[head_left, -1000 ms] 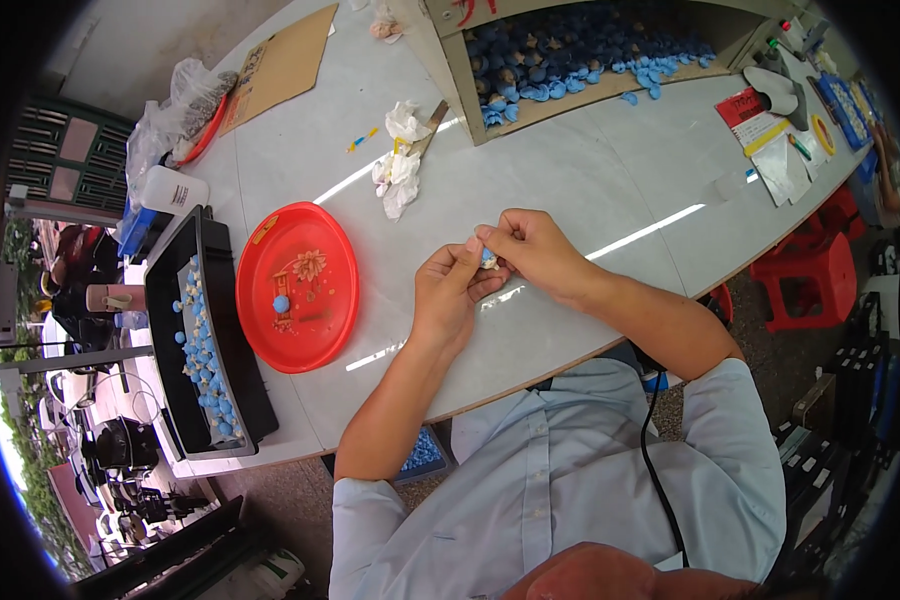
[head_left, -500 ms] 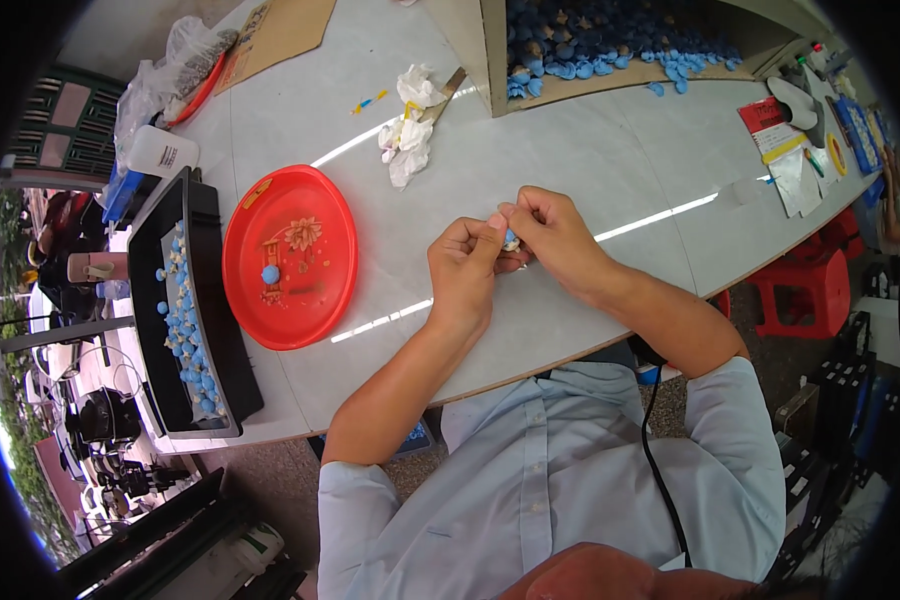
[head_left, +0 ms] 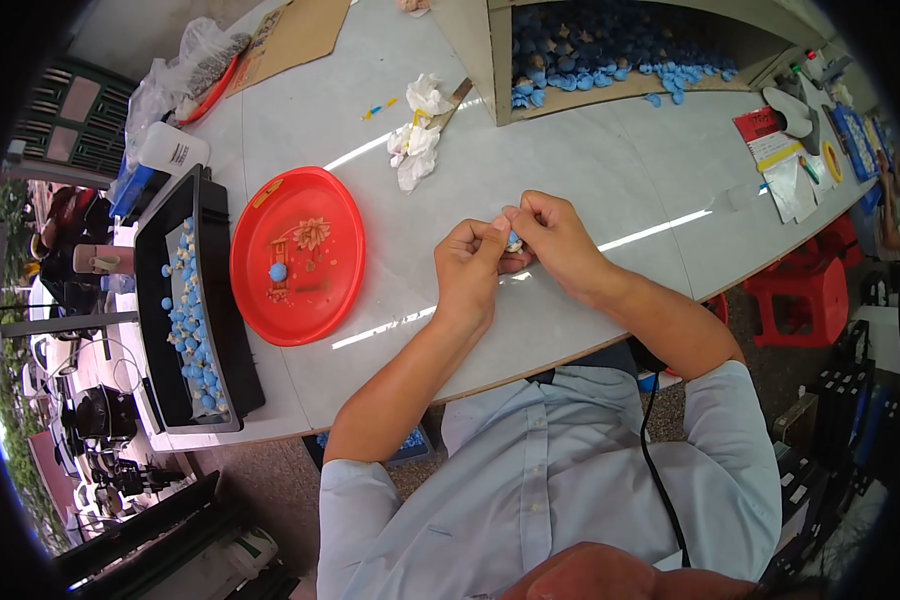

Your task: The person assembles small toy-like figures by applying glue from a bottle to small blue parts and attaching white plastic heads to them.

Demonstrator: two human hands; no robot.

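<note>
My left hand (head_left: 472,262) and my right hand (head_left: 558,238) meet over the grey table, thumbs and fingertips pinched together. Between them is a small blue and white piece (head_left: 513,241), mostly covered by the fingers, so its exact kind is hidden. To the left, a round red plastic tray (head_left: 345,285) with a flower print carries one small blue ball-shaped piece (head_left: 278,272). Beyond it, a black bin (head_left: 238,385) holds many similar blue and whitish pieces (head_left: 195,345).
A box-like shelf (head_left: 500,70) at the back holds a heap of blue shell-like pieces (head_left: 590,78). Crumpled white tissues (head_left: 412,155) lie near a blade (head_left: 458,98). Papers and a tape roll (head_left: 831,162) are at the right end. A red stool (head_left: 798,300) stands below the table's right side.
Both hands stay pinched around the small piece with only slight finger movement. The whole view has shifted a little, with the tray and bin appearing slightly further right.
</note>
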